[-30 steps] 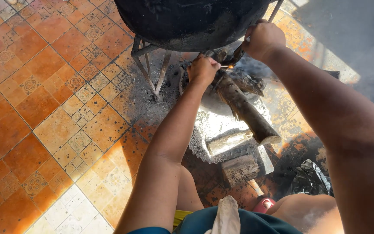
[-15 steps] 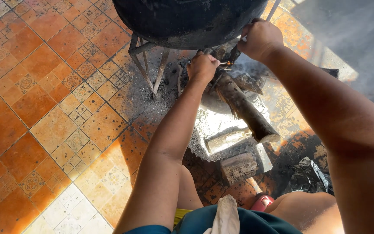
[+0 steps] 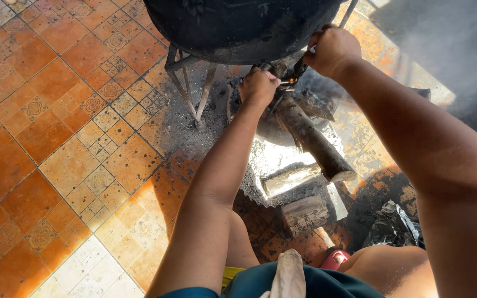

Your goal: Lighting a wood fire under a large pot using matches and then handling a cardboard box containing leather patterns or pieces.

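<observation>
A large soot-black pot [image 3: 238, 27] stands on a metal stand [image 3: 191, 94] over an ash bed. My left hand [image 3: 258, 85] is curled under the pot's rim, its fingers closed on a bit of kindling at the upper end of a long log [image 3: 313, 138]. My right hand [image 3: 332, 49] is closed on a thin dark tool [image 3: 300, 69] that points down at the same spot. A small orange glow [image 3: 288, 83] shows between the two hands. What the tool's tip touches is hidden.
Two short logs [image 3: 291, 179] [image 3: 305, 212] lie on grey ash [image 3: 271, 154] near my knees. A crumpled black bag [image 3: 393, 223] lies at the right, a red item [image 3: 335, 258] by my leg. Orange patterned floor tiles [image 3: 56, 138] spread to the left. Smoke drifts at the upper right.
Both hands have stayed under the pot's rim, drawing slightly closer to the log's top end. The logs and pot have not moved.
</observation>
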